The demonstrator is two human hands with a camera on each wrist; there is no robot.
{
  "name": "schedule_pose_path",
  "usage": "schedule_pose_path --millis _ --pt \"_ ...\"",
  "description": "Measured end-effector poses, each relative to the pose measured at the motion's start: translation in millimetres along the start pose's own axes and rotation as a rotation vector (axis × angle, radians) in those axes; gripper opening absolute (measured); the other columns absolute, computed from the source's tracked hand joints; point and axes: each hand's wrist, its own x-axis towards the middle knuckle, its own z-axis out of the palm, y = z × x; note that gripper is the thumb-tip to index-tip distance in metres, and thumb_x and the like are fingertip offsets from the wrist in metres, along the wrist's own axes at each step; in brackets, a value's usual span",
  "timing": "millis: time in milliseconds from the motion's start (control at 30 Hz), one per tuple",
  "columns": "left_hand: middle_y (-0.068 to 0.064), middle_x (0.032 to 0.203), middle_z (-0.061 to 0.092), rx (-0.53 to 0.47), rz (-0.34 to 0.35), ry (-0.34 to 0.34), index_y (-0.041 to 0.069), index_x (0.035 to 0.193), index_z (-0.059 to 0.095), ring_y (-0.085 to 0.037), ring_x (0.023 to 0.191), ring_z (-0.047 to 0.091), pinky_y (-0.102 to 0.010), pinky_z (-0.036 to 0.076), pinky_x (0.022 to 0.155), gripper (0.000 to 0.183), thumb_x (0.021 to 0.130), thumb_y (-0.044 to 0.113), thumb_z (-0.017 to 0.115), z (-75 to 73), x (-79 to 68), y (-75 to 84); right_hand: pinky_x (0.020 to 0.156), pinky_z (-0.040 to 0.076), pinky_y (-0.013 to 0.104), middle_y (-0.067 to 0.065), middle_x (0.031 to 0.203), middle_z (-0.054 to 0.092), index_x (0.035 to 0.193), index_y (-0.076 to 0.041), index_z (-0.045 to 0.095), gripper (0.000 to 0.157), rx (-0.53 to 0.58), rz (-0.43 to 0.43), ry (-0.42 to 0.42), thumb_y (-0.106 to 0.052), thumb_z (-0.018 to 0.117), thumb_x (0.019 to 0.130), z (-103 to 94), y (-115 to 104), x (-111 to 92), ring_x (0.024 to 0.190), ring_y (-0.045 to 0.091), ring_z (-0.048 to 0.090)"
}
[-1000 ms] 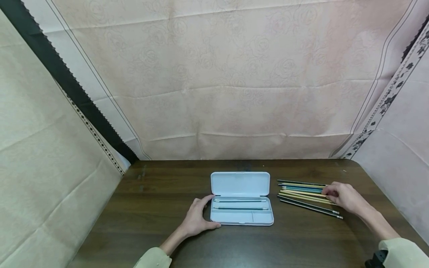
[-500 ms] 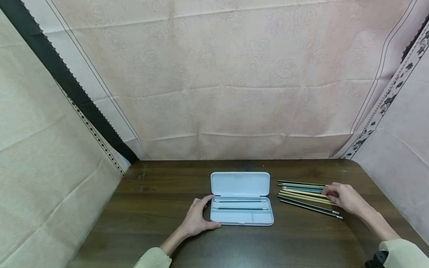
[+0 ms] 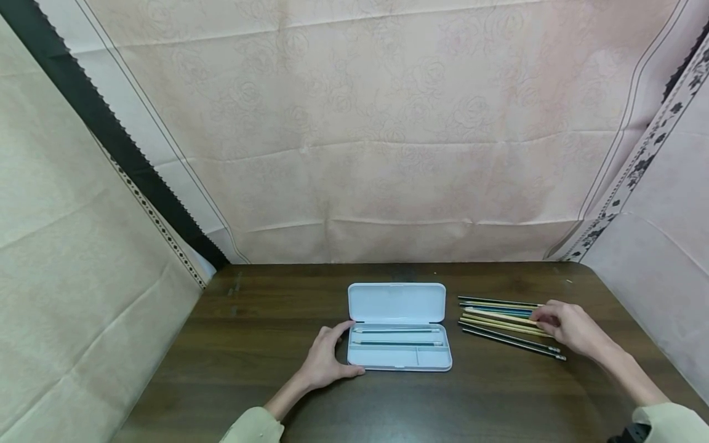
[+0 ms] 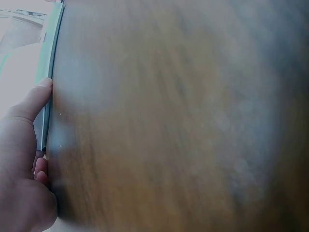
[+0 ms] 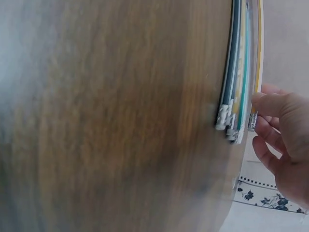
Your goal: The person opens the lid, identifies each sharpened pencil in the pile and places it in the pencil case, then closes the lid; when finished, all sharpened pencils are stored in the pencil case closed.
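A pale blue pencil case (image 3: 396, 362) lies with its lid (image 3: 396, 303) folded back, and two pencils (image 3: 397, 343) rest lengthwise inside. My left hand (image 3: 325, 359) holds the case by its left side, index finger at the hinge corner and thumb along the front edge. In the left wrist view the thumb (image 4: 37, 99) presses against the case's edge. To the right, my right hand (image 3: 570, 326) pinches a yellow pencil (image 5: 259, 53) near its end, between thumb and fingers. Under and beside it lie several yellow, teal and black pencils (image 3: 512, 349), roughly parallel.
The dark brown wooden table (image 3: 266, 320) carries the case and the loose pencils. A pale floral cloth (image 3: 388, 154) hangs behind the far edge, with more cloth at the left and right sides.
My right hand has shifted very slightly left, and the far end of the pinched yellow pencil has risen a little over the others. The left hand keeps its place on the case.
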Motion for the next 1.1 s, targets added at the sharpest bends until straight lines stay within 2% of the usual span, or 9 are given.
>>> schedule_pose_path --millis 133,267,400,633,867,1100 --pt "-0.007 0.116 0.052 0.006 0.001 0.004 0.014 0.146 0.049 -0.021 0.102 0.045 -0.041 0.042 0.081 0.092 0.070 0.044 0.091 -0.8 0.9 0.4 0.053 0.042 0.022 -0.013 0.077 0.058 0.083 -0.016 0.072 0.036 0.021 -0.065 0.051 0.014 0.083 0.067 -2.0 -8 3 0.066 -0.004 0.049" --pt "-0.007 0.116 0.052 0.007 -0.002 0.001 0.014 0.147 0.048 -0.021 0.103 0.045 -0.041 0.042 0.081 0.093 0.070 0.044 0.091 -1.7 2.5 1.4 0.055 0.039 0.016 -0.013 0.078 0.059 0.085 -0.015 0.073 0.036 0.055 -0.109 0.074 0.015 0.083 0.066 -2.5 -17 5 0.066 -0.003 0.050" --pt "-0.007 0.116 0.051 0.000 -0.002 -0.005 0.014 0.147 0.047 -0.021 0.103 0.045 -0.041 0.042 0.082 0.093 0.071 0.044 0.090 -2.1 4.0 2.6 0.056 0.038 0.014 -0.012 0.079 0.059 0.085 -0.014 0.073 0.037 0.084 -0.138 0.090 0.015 0.083 0.066 -1.3 -24 7 0.066 -0.002 0.050" --pt "-0.006 0.117 0.051 0.003 -0.011 -0.014 0.016 0.147 0.047 -0.021 0.103 0.045 -0.041 0.042 0.082 0.093 0.071 0.046 0.090 1.2 1.2 1.4 0.056 0.039 0.015 -0.011 0.081 0.058 0.088 -0.013 0.073 0.038 0.127 -0.161 0.063 0.017 0.082 0.066 2.9 -39 6 0.068 -0.001 0.049" --pt "-0.006 0.116 0.051 -0.008 -0.011 -0.009 0.016 0.147 0.048 -0.021 0.104 0.045 -0.041 0.042 0.082 0.092 0.071 0.046 0.090 1.8 -1.6 0.5 0.059 0.039 0.016 -0.013 0.079 0.058 0.086 -0.014 0.072 0.040 0.150 -0.232 0.104 0.017 0.083 0.063 9.1 -52 13 0.068 0.001 0.051" --pt "-0.006 0.114 0.051 -0.006 0.002 -0.002 0.013 0.146 0.048 -0.021 0.102 0.045 -0.041 0.042 0.081 0.093 0.070 0.045 0.091 -0.1 -0.5 0.4 0.058 0.041 0.015 -0.011 0.081 0.061 0.088 -0.012 0.073 0.036 0.214 -0.219 0.049 0.017 0.079 0.068 14.9 -65 20 0.069 -0.002 0.051"
